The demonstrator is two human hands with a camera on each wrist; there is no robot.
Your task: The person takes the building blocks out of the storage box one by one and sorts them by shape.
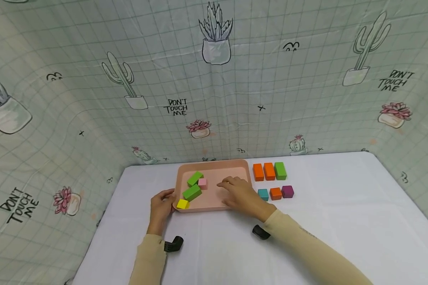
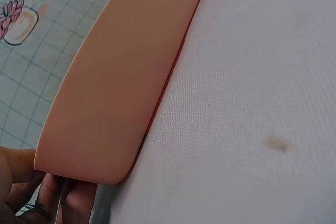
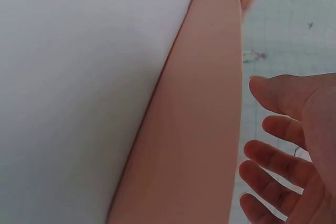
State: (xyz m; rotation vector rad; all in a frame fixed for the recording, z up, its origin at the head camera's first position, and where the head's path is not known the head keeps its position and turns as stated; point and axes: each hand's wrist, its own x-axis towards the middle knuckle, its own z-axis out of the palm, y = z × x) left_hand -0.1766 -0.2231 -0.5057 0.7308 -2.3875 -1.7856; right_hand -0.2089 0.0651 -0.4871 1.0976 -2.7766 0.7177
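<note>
A shallow pink tray (image 1: 214,200) lies on the white table. Its left end holds two green blocks (image 1: 192,193), a small pink cube (image 1: 202,183) and a yellow block (image 1: 182,204) near the front corner. My left hand (image 1: 161,206) grips the tray at its left front corner, thumb at the rim and fingers against the outside wall in the left wrist view. Over the right part of the tray hovers my right hand (image 1: 240,196), its fingers spread and relaxed with nothing between them. Part of the tray's right front wall is hidden behind it.
Right of the tray stand two orange blocks (image 1: 269,171) and a green block (image 1: 280,171) in a row. Nearer sit a teal cube (image 1: 263,194), an orange cube (image 1: 276,193) and a purple cube (image 1: 287,191). A patterned cloth (image 1: 235,111) hangs behind the table.
</note>
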